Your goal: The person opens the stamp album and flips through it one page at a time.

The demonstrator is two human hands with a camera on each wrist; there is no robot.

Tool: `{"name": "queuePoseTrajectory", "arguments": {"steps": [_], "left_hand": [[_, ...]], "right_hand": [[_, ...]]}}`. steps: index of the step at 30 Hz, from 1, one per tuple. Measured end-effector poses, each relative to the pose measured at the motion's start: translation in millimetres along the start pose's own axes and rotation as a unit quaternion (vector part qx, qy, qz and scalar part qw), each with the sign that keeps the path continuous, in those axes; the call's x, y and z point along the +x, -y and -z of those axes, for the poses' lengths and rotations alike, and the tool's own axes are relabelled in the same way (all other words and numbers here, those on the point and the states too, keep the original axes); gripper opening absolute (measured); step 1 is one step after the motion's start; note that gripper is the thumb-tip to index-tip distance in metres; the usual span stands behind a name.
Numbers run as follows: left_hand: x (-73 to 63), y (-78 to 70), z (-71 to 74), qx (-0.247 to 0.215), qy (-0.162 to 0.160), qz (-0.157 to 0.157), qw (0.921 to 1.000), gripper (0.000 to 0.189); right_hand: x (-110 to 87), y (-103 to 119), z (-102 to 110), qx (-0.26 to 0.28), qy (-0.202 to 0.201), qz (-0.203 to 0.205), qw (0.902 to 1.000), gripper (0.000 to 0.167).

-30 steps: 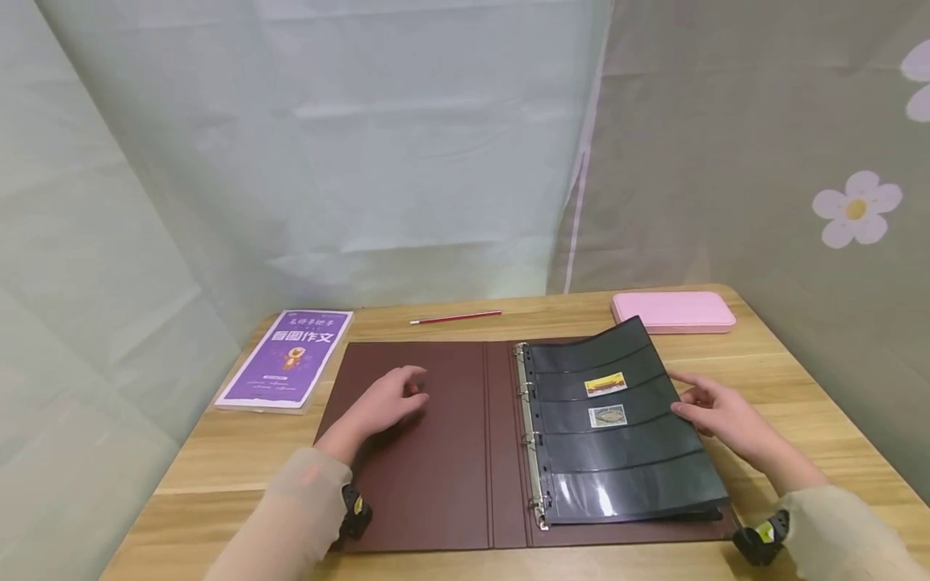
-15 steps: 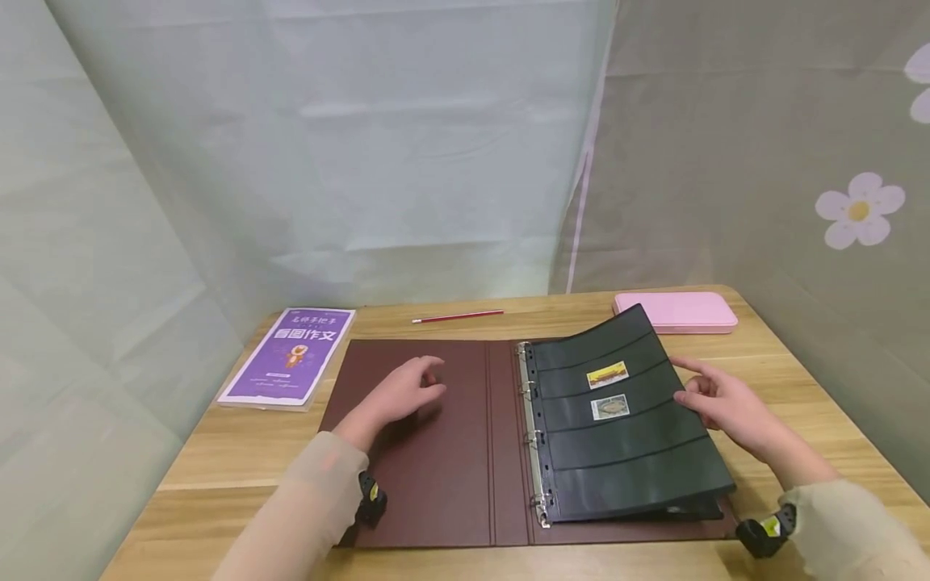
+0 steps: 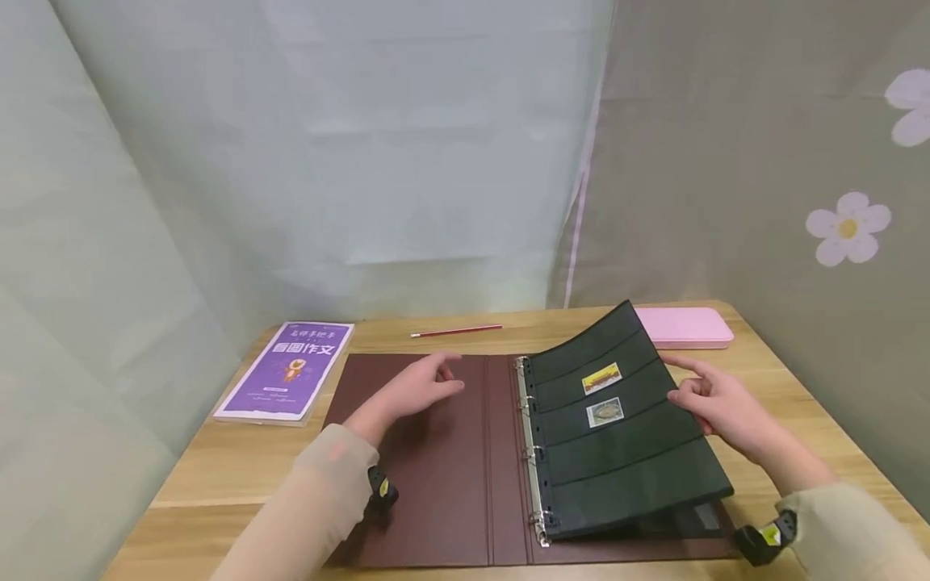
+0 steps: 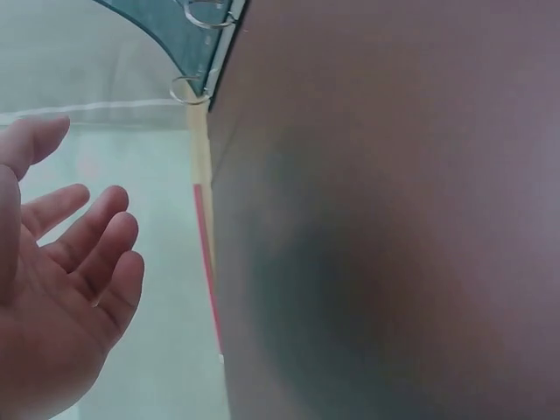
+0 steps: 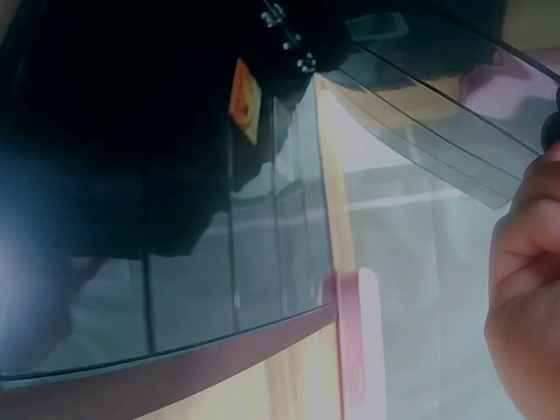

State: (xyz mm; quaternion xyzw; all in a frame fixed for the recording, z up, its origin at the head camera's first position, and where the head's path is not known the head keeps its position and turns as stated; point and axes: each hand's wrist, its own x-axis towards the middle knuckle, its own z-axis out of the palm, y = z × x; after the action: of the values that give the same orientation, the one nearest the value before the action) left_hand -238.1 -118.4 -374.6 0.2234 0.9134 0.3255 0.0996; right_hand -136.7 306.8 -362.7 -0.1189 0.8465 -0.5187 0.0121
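Note:
A maroon ring binder [image 3: 443,508] lies spread on the table, its metal rings [image 3: 533,456] holding black stamp pages. My right hand [image 3: 726,411] pinches the outer edge of the top stamp page [image 3: 632,460], which bends up from the right. On that page sit a yellow stamp [image 3: 601,378] and a greyish stamp [image 3: 605,412]. Beneath it, the right wrist view reveals another page with an orange stamp [image 5: 246,101]. My left hand [image 3: 414,391] hovers over the bare left cover, fingers loosely bent and holding nothing, as the left wrist view also shows.
A purple booklet [image 3: 286,373] lies at the table's left. Behind the binder is a red pencil [image 3: 456,331]. At the back right, a pink case [image 3: 686,327] is partly covered by the raised page. Fabric walls enclose the table's back and sides.
The right hand has raised the page's outer edge higher, baring more of the page below. My left hand has drifted right, towards the rings, over the cover.

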Motion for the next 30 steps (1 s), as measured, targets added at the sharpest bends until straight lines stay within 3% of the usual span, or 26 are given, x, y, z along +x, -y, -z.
{"name": "queuePoseTrajectory", "arguments": {"steps": [4, 10, 20, 30], "left_hand": [[-2.9, -7.7, -4.5, -0.013, 0.021, -0.004, 0.9997, 0.053], [-0.7, -17.8, 4.4, -0.012, 0.008, -0.011, 0.9998, 0.051], [4.9, -38.3, 9.5, -0.055, 0.036, -0.026, 0.9974, 0.056], [7.9, -60.3, 11.5, -0.069, 0.049, -0.053, 0.995, 0.059]], "right_hand": [[-4.8, 3.1, -3.2, 0.018, 0.004, 0.0, 0.9998, 0.056], [5.8, 15.2, -9.7, 0.045, -0.002, 0.015, 0.9989, 0.055], [14.6, 36.5, -16.6, 0.103, -0.016, 0.033, 0.994, 0.05], [20.3, 53.7, -24.9, 0.107, -0.021, 0.022, 0.9938, 0.051]]}}
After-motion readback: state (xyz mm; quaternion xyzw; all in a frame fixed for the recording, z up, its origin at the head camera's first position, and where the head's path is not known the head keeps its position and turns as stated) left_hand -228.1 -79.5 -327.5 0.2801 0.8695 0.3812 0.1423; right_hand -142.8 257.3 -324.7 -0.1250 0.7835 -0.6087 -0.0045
